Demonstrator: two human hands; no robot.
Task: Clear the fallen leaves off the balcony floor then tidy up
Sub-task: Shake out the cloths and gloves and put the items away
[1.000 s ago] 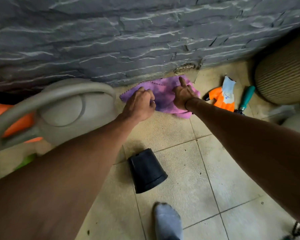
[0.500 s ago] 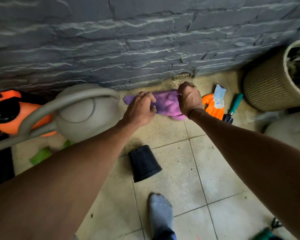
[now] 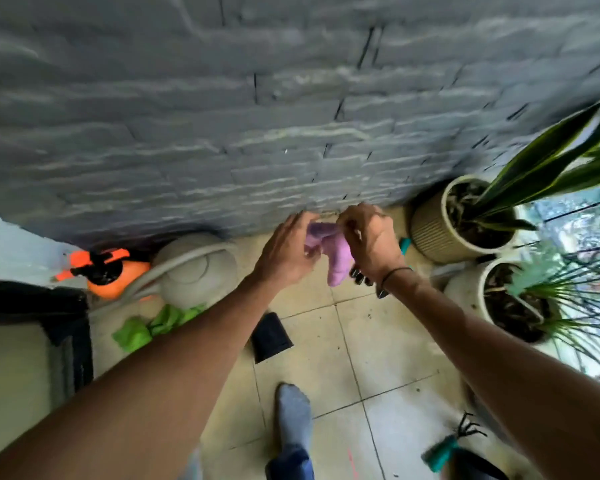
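The balcony floor (image 3: 388,344) is laid with pale beige square tiles, speckled with small dark bits, and it meets a wall of rough grey stone-look bricks (image 3: 257,116). Both hands are raised in front of that wall. The right hand (image 3: 369,242) has its fingers curled round the top of a purple cloth (image 3: 338,259), which hangs bunched below it, off the floor. The left hand (image 3: 286,252) has its fingers nearly straight, just beside the cloth; whether it touches is blurred. Along the wall's foot stand a beige watering can (image 3: 194,268), an orange sprayer (image 3: 110,273) and a crumpled green cloth (image 3: 146,327). A black pot (image 3: 271,336) lies tipped on the tiles. Two potted plants, a ribbed pot (image 3: 430,233) and a white pot (image 3: 471,292), stand at the right. A teal-handled hand rake (image 3: 449,446) lies near a grey-socked foot (image 3: 293,415).
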